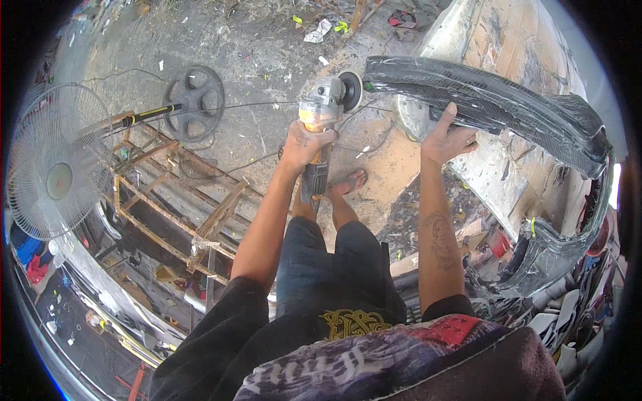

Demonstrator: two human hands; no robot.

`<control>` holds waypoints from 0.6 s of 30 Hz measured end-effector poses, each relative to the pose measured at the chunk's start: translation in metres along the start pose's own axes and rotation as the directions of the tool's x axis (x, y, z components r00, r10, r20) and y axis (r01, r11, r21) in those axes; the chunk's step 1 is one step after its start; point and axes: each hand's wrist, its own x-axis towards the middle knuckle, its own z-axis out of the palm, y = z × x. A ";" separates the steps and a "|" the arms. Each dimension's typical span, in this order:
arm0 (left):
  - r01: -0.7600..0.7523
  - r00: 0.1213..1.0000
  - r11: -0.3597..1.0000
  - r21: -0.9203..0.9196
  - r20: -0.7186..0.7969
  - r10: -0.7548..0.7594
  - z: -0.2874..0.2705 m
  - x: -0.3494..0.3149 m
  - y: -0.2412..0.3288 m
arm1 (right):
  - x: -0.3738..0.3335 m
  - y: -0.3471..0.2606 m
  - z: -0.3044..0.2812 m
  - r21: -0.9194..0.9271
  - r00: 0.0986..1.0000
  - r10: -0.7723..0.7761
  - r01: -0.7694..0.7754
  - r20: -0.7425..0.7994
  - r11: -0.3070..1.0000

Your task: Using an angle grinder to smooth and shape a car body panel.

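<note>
My left hand is closed around the body of an angle grinder, whose handle end points down toward my legs. Its round disc faces right, close to the near-left end of a long, curved black car body part with a woven carbon look. Pale dust and scuffs streak the part's surface. At the part's lower edge is my right hand, thumb raised against it and fingers curled under; the fingertips are partly hidden. Whether the disc touches the part or is spinning I cannot tell.
The part rests on a pale, worn panel. Left stand a pedestal fan, its round base and a rusty metal frame. A dark cable crosses the concrete floor. Assorted scrap lies at lower right.
</note>
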 end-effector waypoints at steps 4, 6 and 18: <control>-0.025 0.999 0.999 -0.038 -0.032 0.024 0.003 0.001 -0.003 | 0.000 0.003 0.002 -0.017 1.000 -0.011 0.010 -0.017 1.000; -0.034 0.999 0.998 -0.060 -0.036 0.032 0.003 0.001 -0.005 | 0.000 0.005 0.001 -0.012 1.000 -0.013 0.013 -0.017 1.000; -0.039 0.999 0.996 -0.079 -0.007 0.038 0.003 0.001 0.005 | 0.000 0.007 0.003 -0.003 1.000 -0.020 0.020 -0.014 1.000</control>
